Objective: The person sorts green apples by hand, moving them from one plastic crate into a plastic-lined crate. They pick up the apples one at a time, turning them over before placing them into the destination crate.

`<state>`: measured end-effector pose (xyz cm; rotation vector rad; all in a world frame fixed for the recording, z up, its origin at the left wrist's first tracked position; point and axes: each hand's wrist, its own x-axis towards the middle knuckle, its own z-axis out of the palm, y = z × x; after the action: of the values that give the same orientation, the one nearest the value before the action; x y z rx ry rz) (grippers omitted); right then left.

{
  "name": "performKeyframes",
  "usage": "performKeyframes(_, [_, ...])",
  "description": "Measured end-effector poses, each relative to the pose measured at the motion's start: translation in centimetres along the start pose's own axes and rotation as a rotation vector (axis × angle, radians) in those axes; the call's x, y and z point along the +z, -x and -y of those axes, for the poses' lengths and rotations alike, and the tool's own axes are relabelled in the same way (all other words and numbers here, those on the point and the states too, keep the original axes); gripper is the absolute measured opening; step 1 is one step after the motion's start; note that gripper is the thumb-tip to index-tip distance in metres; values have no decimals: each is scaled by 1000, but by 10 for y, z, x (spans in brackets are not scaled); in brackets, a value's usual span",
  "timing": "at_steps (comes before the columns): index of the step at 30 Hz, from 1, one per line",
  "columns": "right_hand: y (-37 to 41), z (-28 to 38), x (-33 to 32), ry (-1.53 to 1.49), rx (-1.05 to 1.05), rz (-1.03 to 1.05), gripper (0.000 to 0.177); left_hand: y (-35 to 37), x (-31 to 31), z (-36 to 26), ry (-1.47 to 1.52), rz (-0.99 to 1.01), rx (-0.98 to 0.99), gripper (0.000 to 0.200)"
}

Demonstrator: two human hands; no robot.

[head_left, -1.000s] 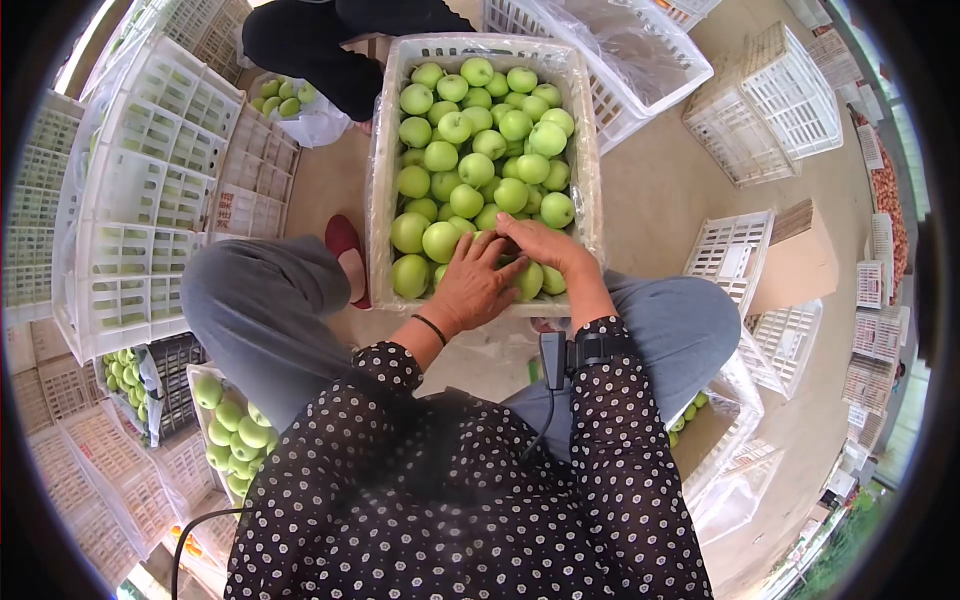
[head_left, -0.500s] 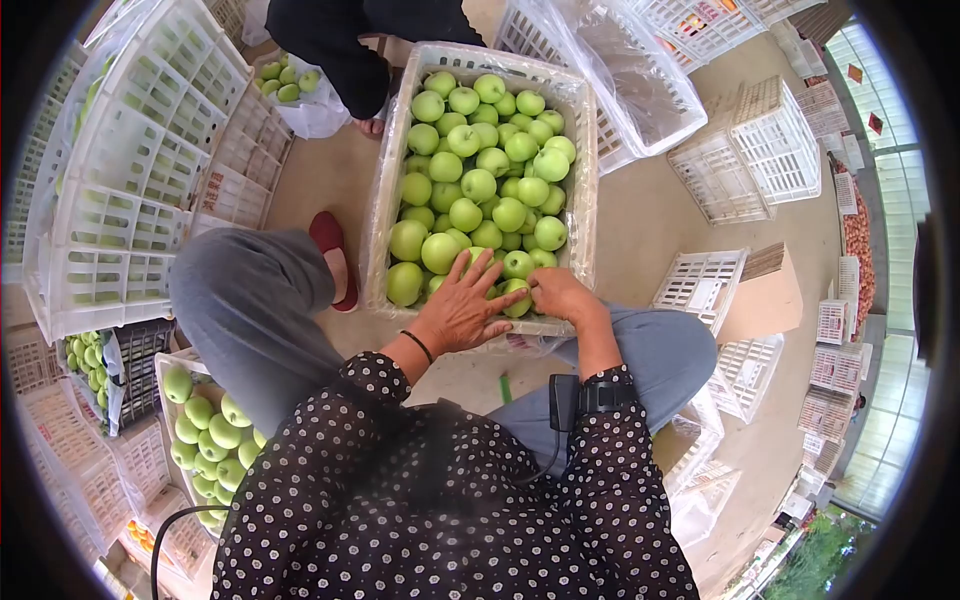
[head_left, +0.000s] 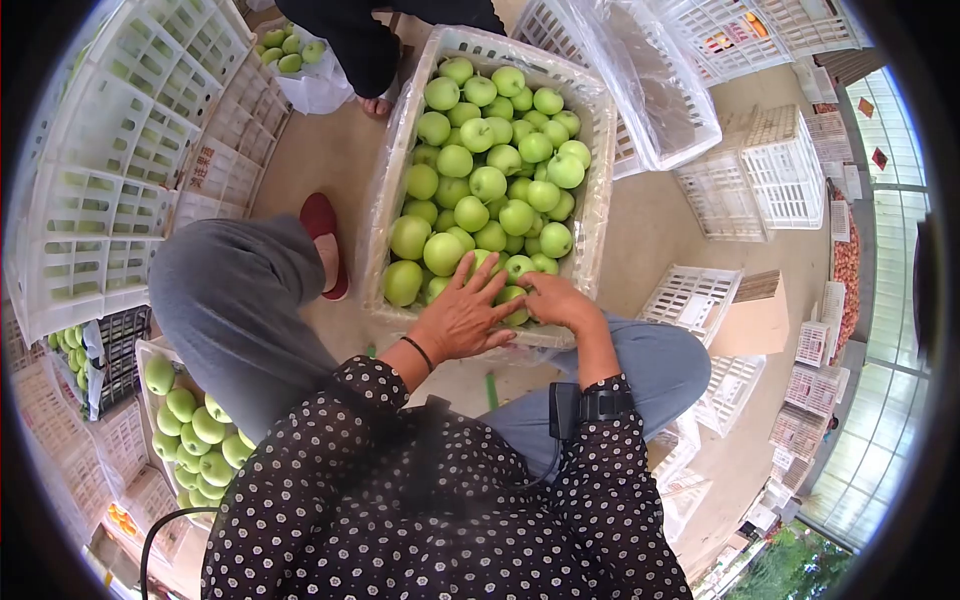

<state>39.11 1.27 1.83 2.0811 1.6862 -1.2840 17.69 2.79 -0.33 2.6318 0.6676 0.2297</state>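
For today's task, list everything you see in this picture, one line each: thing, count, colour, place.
green apples: many, green, heaped in the large crate
large crate: one, white, plastic-lined, centre
more apples: many, green, in a crate at lower left
bagged apples: several, green, top left
empty crates: many, white, stacked left and right
cardboard box: one, brown, right
another person: one, dark clothes, beyond the large crate
red shoe: one, red, left of the large crate
left hand: one, black wristband, spread flat on near apples
right hand: one, black wrist device, curled against a near-edge apple
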Motion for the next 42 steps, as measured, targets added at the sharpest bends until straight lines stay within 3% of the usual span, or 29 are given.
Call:
performKeyframes(2, [1,1,-1,62,-72,-13,37,-1,-2,0,-9,3,-1,57])
performKeyframes(4, [3,9,-8,94,51,76,38,0,-1,-1,-4,-18,1,58])
performKeyframes(8, [-2,16,-23,117,97,158,38,0,-1,-3,-38,-33,-7,59])
performKeyframes(10, [-12,15,-31,-49,9,-234,37,1,-1,-3,-33,-20,-12,59])
performKeyframes(11, [-17,16,-34,-51,7,-246,37,1,-3,-3,-27,-9,-15,59])
performKeyframes(13, [-27,30,-40,112,-101,-670,37,0,-4,-4,-21,-15,-13,58])
performKeyframes(14, [-32,34,-44,113,-104,-685,37,0,-3,-4,-5,-16,-19,58])
performKeyframes(17, [-55,33,-47,442,-109,-524,45,0,-4,-4,-1,-6,-15,58])
performKeyframes(21, [-72,17,-41,649,-167,-462,44,-1,-6,-3,17,5,-15,59])
performKeyframes(28, [-95,6,-59,706,-222,-417,32,-2,-9,-3,7,5,-12,59])
performKeyframes(32, [-82,-8,-73,681,-361,-417,37,-2,-9,-3,24,5,-14,59])
performKeyframes(34, [-78,-21,-78,221,-682,-707,41,0,-7,-3,39,5,-22,59])
performKeyframes(35, [-72,-28,-88,218,-678,-698,41,-1,-8,-3,36,10,-18,59])
performKeyframes(37, [-47,-23,-123,-1195,-219,49,42,-2,-8,-3,37,16,-16,59])
performKeyframes(38, [-42,-27,-127,-1194,-214,51,42,-2,-7,-3,37,9,-15,59])
performKeyframes(40, [-35,-33,-131,-1703,-364,50,36,-2,-7,-3,38,2,-16,59])
performKeyframes(42, [-40,-43,-129,-1707,-316,-60,35,-1,-6,-3,42,-5,-15,59])
